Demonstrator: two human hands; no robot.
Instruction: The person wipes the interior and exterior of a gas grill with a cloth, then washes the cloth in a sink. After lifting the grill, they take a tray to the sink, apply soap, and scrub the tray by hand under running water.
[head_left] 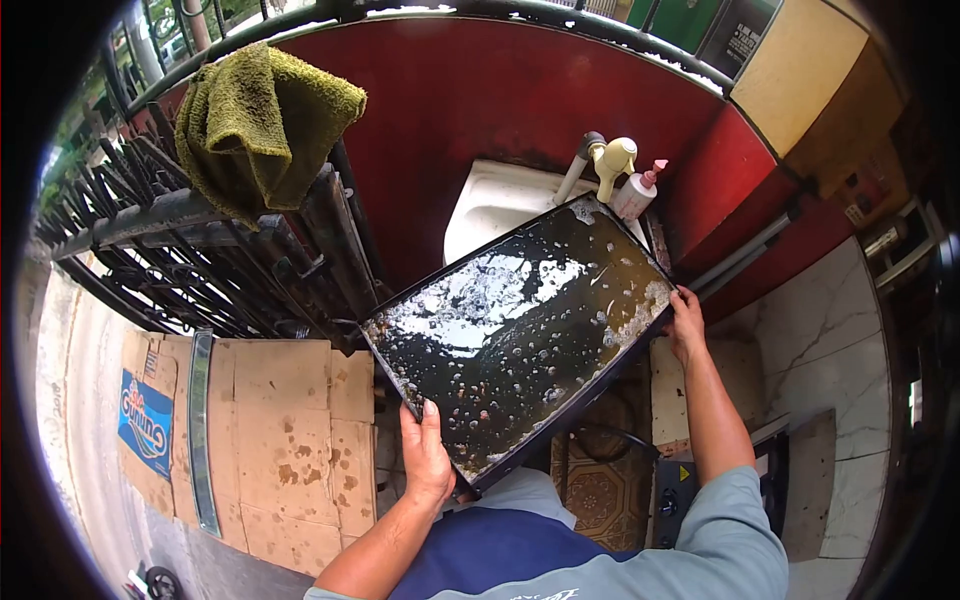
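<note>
Nearest the camera, the left hand (428,455) clamps the near edge of a large black tray (520,340), thumb lying over the rim on the wet inner face and the fingers hidden underneath. The right hand (686,325) is closed around the tray's right-hand edge a little farther out, its fingers also mostly out of sight behind the rim, so both grips are wrapped tight on the tray and on nothing else. The tray is held in the air between the person's chest and a white sink (490,205), tilted with its far corner just under the tap (610,160). As for progress, the tray looks wetted and soaped: water, bubbles and foam cover its face, thickest along the right edge and far corner, and no clean rinsed patch shows, so rinsing and drying appear to be what remains. Whether water is running from the tap is hard to make out, as the tray covers most of the basin. A pump bottle (637,190) stands beside the tap. To the left, flattened cardboard (290,430) lies on the ground below a dark metal railing (200,240), over which a green towel (262,125) is draped, against a red wall (480,90).
</note>
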